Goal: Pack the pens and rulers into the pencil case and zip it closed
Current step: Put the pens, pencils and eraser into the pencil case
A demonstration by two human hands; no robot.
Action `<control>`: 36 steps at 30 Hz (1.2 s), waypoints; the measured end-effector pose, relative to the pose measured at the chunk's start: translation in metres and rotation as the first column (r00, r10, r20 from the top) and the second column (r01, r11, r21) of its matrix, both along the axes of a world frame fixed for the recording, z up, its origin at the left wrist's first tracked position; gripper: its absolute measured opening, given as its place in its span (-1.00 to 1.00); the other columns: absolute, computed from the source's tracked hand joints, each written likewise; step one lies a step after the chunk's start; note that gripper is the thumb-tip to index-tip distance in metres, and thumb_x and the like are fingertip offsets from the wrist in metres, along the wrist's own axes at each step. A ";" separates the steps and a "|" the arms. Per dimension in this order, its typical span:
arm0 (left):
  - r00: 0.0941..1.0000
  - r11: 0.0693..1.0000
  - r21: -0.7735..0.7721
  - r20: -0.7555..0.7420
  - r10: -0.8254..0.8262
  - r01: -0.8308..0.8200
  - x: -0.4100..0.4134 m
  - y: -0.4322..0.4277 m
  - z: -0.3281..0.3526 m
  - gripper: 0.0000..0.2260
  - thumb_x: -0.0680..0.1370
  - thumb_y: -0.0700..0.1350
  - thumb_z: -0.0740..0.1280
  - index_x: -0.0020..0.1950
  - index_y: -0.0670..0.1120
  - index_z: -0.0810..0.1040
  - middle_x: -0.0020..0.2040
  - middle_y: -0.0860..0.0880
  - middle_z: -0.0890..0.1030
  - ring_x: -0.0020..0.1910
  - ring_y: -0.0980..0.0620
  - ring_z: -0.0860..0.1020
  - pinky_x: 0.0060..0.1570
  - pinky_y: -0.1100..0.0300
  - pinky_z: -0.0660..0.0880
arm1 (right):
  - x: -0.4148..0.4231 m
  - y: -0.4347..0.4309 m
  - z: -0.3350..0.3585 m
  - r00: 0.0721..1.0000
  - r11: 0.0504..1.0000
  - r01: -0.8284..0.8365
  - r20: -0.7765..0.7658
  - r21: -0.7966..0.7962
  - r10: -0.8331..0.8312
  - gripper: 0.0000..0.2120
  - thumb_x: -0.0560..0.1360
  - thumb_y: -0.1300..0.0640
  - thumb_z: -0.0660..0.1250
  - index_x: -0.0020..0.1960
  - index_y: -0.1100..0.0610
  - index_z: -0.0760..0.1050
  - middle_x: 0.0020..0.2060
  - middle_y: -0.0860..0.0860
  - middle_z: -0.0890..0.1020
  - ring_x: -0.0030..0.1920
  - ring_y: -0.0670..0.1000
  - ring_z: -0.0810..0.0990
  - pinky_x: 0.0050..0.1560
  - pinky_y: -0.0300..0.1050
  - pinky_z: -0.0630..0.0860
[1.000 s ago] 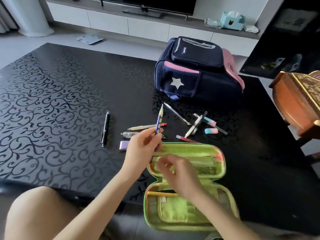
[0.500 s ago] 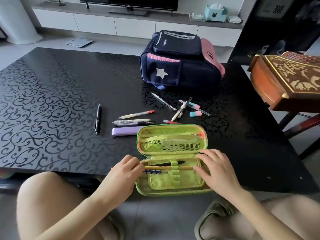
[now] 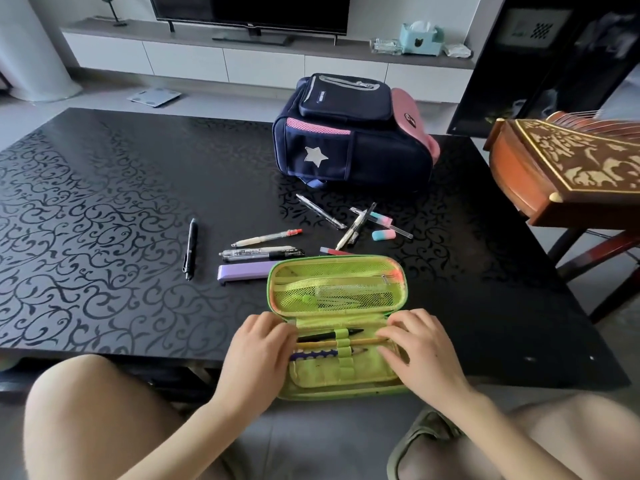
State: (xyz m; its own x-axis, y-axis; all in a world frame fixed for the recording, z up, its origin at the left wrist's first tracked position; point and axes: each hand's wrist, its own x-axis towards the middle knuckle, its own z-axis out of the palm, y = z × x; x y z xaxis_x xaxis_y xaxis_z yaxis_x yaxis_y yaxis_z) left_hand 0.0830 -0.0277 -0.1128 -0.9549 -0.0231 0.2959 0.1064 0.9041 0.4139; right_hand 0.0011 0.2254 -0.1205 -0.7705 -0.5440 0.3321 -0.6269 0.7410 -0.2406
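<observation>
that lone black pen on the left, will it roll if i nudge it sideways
Likely rolls a bit: the black pen has a slim round barrel on a glossy table. What looks like a clip near its near end may stop it. It should lift stiff and light.

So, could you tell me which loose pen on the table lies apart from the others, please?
The all-black pen, alone at far left and lying nearly front to back; the rest cluster beyond the green pencil case.
</observation>
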 end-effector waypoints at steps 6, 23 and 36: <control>0.995 0.978 0.189 0.060 0.076 -0.086 -0.001 -0.010 -0.012 -0.71 0.51 0.01 0.16 -0.16 -0.10 0.61 -0.24 0.02 0.48 -0.24 -0.03 0.46 -0.15 0.25 0.35 | -0.006 -0.009 -0.007 0.999 0.998 -0.009 0.031 -0.068 0.011 -0.88 0.33 0.22 0.51 -0.19 0.08 0.60 -0.29 -0.07 0.56 -0.26 0.01 0.50 -0.29 -0.12 0.50; 0.997 0.960 0.268 0.032 0.077 -0.082 -0.020 -0.020 0.006 -0.68 0.50 0.08 0.16 -0.12 -0.09 0.60 -0.23 0.09 0.50 -0.21 0.06 0.45 -0.16 0.35 0.33 | -0.019 -0.014 0.012 0.974 0.984 -0.055 0.209 -0.167 0.090 -0.80 0.46 0.01 0.27 -0.13 0.07 0.63 -0.23 -0.13 0.62 -0.16 -0.13 0.55 -0.11 -0.24 0.51; 0.970 0.917 0.331 -0.018 0.242 -0.223 -0.088 -0.041 0.045 -0.93 0.51 -0.22 0.34 -0.15 -0.14 0.61 -0.17 0.02 0.55 -0.17 0.03 0.47 -0.18 0.24 0.33 | -0.202 -0.123 0.032 0.901 0.833 0.371 0.058 0.411 -0.430 -0.71 0.45 0.16 0.34 0.17 0.07 0.48 0.11 0.04 0.54 0.17 0.10 0.43 0.07 -0.04 0.37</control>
